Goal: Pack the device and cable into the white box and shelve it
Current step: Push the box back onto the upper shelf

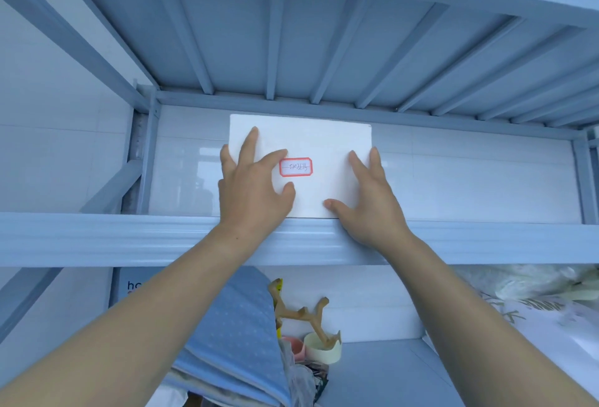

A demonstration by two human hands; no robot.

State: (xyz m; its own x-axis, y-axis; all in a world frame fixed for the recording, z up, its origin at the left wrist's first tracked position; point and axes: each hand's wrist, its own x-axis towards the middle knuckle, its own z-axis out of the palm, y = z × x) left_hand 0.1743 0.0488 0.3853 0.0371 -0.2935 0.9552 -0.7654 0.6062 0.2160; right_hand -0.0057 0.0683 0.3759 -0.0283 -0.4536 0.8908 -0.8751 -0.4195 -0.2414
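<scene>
The white box (pixel 324 141) stands closed on the upper shelf (pixel 129 238) of a pale blue metal rack, its broad face toward me, with a red-bordered label (pixel 296 167) in the middle. My left hand (pixel 251 183) lies flat on the box's left half, fingers spread, thumb just below the label. My right hand (pixel 369 199) presses flat on the right half, its heel over the shelf's front rail. Neither hand wraps around the box. The device and cable are out of sight.
The upper shelf's underside ribs (pixel 324 34) run overhead. On the shelf below lie a blue dotted cushion (pixel 233 342), a wooden stand (pixel 304 316) over a pale round tub (pixel 322 350), a white carton (pixel 369 303) and patterned fabric (pixel 534 325) at right.
</scene>
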